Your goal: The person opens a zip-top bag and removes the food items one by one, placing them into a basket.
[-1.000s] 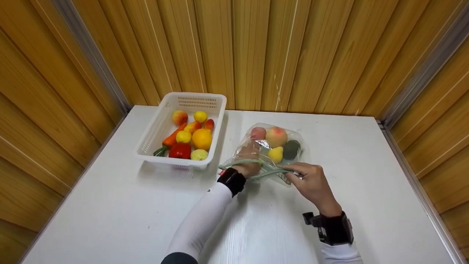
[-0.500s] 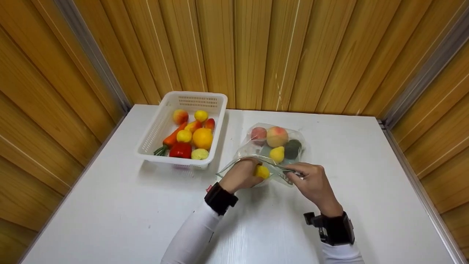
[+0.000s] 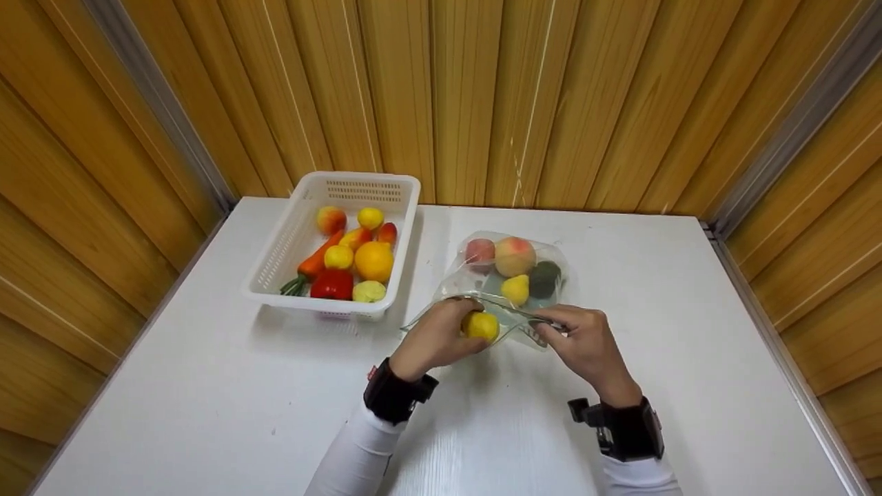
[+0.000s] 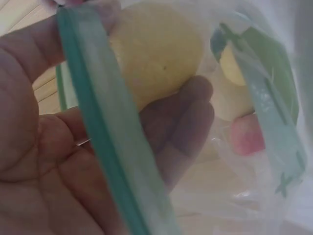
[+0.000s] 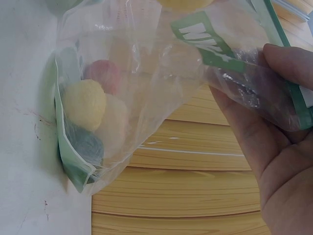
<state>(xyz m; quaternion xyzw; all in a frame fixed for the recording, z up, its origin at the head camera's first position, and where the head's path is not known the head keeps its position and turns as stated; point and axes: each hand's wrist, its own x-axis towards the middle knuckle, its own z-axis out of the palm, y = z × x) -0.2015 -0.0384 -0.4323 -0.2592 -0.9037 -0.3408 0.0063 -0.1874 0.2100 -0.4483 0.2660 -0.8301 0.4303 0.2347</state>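
Just below centre of the head view: lemon (image 3: 480, 326) at the mouth of a clear bag (image 3: 493, 284), gripped by the left hand (image 3: 441, 337), fingers curled round it, thumb on the near side. Left wrist view has the green zip strip (image 4: 95, 127) crossing between palm and fruit, so that hand isn't free of the bag. Can't tell how much of the lemon is past the lip.

Right of that, right hand (image 3: 586, 344) pinches the bag edge between thumb and fingers, mouth gaping toward the left hand.

Farther up, inside the bag: red fruit (image 3: 480, 254), peach (image 3: 515, 257), pear (image 3: 515, 289), avocado (image 3: 545, 279). Left of centre: white basket (image 3: 313, 300) with carrot (image 3: 320, 256), orange (image 3: 374, 262), pepper (image 3: 332, 284) and more.

Step in hand, my read: extraction, one piece out of the bag, lemon at the exit. Basket looks like the likely drop spot.

Next move calls for: right hand holding the edge steady, left backing lemon and knuckles clear of the strip, then a lift over the basket's near wall. Main risk, I'd guess: strip snags on the wrist or fruit and drags the bag along.
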